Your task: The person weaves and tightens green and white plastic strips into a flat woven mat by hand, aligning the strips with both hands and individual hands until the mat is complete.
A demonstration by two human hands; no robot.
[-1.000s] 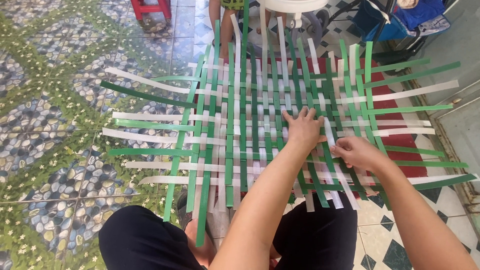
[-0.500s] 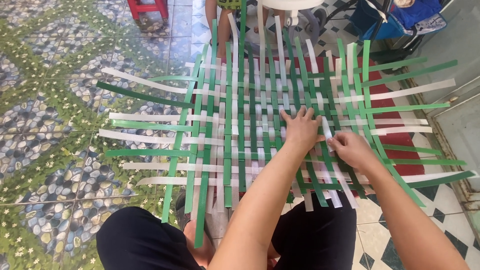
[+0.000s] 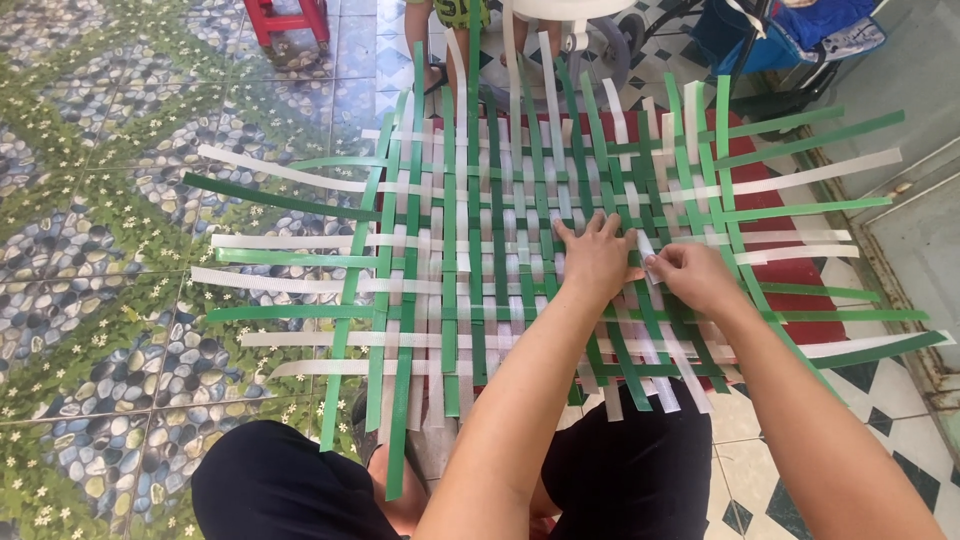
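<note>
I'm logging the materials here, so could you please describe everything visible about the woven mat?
The woven mat is a flat lattice of green and white plastic-looking strips, interlaced over-under, with loose ends sticking out on all sides. It lies on the patterned tile floor, partly over a red mat. The left hand presses flat on it; the right hand pinches a white strip.

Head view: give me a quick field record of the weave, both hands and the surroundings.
work: woven mat of green and white strips, flat on the floor
left hand: palm down, pressing the weave
right hand: pinching a white strip beside the left hand
floor: pebble-pattern tiles at left
background: red stool at the top edge
</note>
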